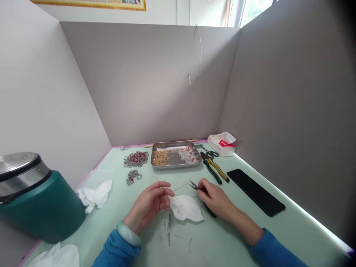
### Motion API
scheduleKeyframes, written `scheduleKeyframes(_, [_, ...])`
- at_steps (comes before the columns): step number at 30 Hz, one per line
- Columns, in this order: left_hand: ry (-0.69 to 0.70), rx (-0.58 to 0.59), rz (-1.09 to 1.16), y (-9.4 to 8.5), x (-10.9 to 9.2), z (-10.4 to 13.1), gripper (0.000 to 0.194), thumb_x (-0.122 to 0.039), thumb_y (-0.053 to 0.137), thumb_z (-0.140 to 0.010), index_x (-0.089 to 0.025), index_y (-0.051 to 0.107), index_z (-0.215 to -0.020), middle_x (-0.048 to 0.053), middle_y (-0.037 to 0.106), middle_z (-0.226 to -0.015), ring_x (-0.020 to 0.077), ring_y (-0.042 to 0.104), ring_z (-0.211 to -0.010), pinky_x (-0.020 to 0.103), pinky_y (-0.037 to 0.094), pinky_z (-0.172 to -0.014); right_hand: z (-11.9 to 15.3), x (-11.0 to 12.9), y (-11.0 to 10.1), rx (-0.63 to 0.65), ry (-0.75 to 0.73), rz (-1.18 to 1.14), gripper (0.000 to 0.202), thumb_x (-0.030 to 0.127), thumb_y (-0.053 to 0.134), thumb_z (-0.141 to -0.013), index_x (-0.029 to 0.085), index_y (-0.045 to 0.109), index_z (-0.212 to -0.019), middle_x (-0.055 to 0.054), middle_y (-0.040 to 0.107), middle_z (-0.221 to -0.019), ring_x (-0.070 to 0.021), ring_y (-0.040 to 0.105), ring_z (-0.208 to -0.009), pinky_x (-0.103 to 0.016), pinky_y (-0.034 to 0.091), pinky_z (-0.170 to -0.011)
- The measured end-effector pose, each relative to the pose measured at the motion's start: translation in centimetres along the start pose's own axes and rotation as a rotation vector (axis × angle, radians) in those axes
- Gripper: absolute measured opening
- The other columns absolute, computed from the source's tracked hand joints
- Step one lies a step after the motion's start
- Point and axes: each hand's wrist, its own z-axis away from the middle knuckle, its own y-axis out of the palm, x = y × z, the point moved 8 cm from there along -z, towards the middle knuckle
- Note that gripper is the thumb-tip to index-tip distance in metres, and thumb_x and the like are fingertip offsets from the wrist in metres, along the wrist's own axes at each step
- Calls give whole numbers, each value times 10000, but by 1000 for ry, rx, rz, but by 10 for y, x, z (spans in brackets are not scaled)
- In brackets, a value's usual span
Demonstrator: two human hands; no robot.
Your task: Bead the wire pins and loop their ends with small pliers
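Observation:
Thumb and fingertips of my left hand [152, 201] pinch a thin wire [180, 187] that slants out toward the right. In my right hand [214, 195] is a pair of fine-nosed pliers [194, 185], its jaws slightly parted and pointing left, near the wire's far end. A crumpled white tissue [187, 208] lies on the table between the two hands. Just below my left hand sits a loose bunch of short wire pieces [169, 227], with a bent piece [190, 244] apart from it.
Beyond my hands stands a metal tray [176, 167] of gold and clear-and-red beads. Left of it are beaded chains [136, 159]. To the right are larger pliers [215, 168], scissors [210, 152], a tissue pack [222, 144] and a black phone [256, 191]. A green flask [41, 204] stands left.

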Motion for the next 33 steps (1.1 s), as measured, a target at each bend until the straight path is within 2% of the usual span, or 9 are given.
scheduleKeyframes(4, [-18, 2, 6, 0, -1, 1, 430, -158, 534, -774, -143, 463, -1198, 83, 666, -835, 96, 518, -482, 248, 433, -488, 0, -8, -1, 11, 111, -272, 56, 249, 428, -817, 207, 442, -781, 46, 451, -634, -119, 408, -563, -232, 327, -525])
scheduleKeyframes(8, [-18, 13, -10, 2, -2, 2, 524, -139, 512, -775, -152, 398, -1286, 74, 669, -813, 82, 475, -434, 230, 379, -431, 6, 7, 11, 109, 1, -15, 37, 181, 446, -780, 207, 465, -762, 44, 477, -627, -118, 401, -551, -236, 293, -512])
scheduleKeyframes(13, [-37, 49, 29, 5, -1, 3, 483, -134, 481, -782, -122, 428, -1262, 36, 643, -709, 47, 375, -342, 207, 253, -356, 10, 39, 15, 66, -247, 204, 55, 166, 500, -784, 194, 546, -777, -36, 571, -828, -184, 498, -837, -306, 372, -735])
scheduleKeyframes(15, [-58, 75, 43, 8, 0, 4, 477, -131, 480, -784, -110, 425, -1258, 30, 636, -686, 31, 325, -314, 203, 211, -345, 6, 45, 12, 56, -229, 73, 65, 218, 507, -813, 202, 569, -821, -46, 578, -891, -189, 508, -860, -313, 390, -742])
scheduleKeyframes(18, [-102, 121, 58, 14, 4, 6, 488, -123, 473, -792, -103, 400, -1274, 35, 638, -676, 12, 257, -294, 198, 158, -336, -5, 48, 17, 79, -66, -284, 155, 303, 471, -852, 216, 595, -885, -32, 591, -875, -162, 532, -746, -280, 413, -643])
scheduleKeyframes(22, [-152, 204, 64, 23, 12, 8, 533, -93, 476, -774, -116, 379, -1298, 24, 631, -646, 9, 232, -297, 187, 126, -331, -13, 58, 46, 181, 88, -737, 151, 323, 528, -814, 186, 591, -818, 7, 575, -686, -127, 507, -599, -253, 397, -566])
scheduleKeyframes(25, [-165, 223, 49, 25, 16, 7, 540, -101, 477, -772, -116, 375, -1302, 11, 619, -612, 16, 235, -294, 187, 124, -329, -13, 61, 59, 202, 138, -908, 192, 334, 553, -796, 174, 532, -691, 38, 495, -529, -104, 440, -503, -240, 354, -513])
scheduleKeyframes(28, [-172, 207, -7, 23, 17, 6, 504, -143, 470, -799, -79, 378, -1290, 37, 638, -618, 14, 233, -291, 192, 130, -334, -14, 48, 53, 126, 207, -989, 227, 352, 585, -769, 175, 503, -653, 55, 445, -504, -83, 374, -465, -222, 299, -473])
scheduleKeyframes(33, [-169, 181, -138, 19, 13, 9, 520, -191, 449, -824, -66, 332, -1315, 75, 668, -657, 14, 202, -293, 205, 111, -343, -20, 16, 23, -66, 268, -1042, 237, 344, 611, -732, 169, 495, -623, 28, 483, -601, -75, 381, -480, -222, 279, -464])
